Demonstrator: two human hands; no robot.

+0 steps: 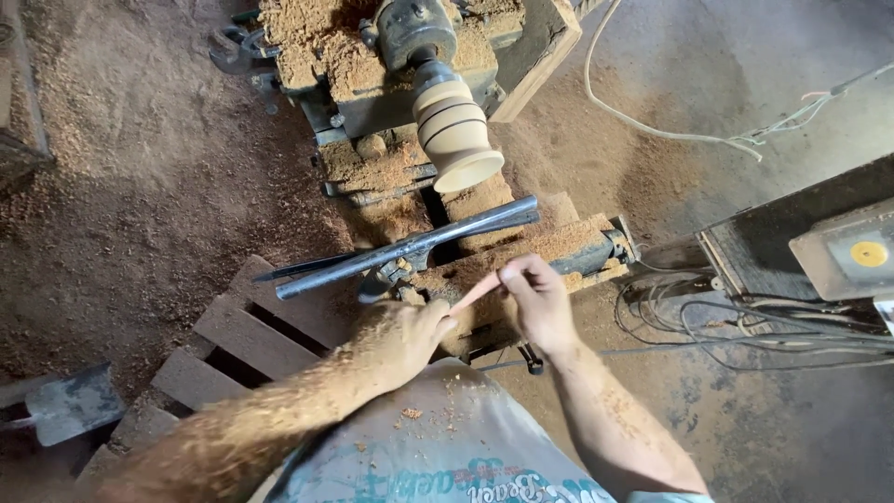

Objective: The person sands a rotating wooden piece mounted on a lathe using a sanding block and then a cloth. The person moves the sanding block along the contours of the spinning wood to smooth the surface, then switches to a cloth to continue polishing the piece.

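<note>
Thin pinkish strip (475, 292) between hands

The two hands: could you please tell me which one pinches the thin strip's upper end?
The right hand pinches the strip at its upper end; the sawdust-coated left hand holds its lower end.

Between your two hands you hold a thin, pale strip (473, 292), flat and narrow like a slip of sandpaper or wood. It slants upward from your left hand (402, 337), which pinches its lower end, to your right hand (538, 300), whose fingertips grip its upper end. It hangs above the sawdust-covered lathe bed (521, 253), just below the dark metal bar (410, 247).
</note>
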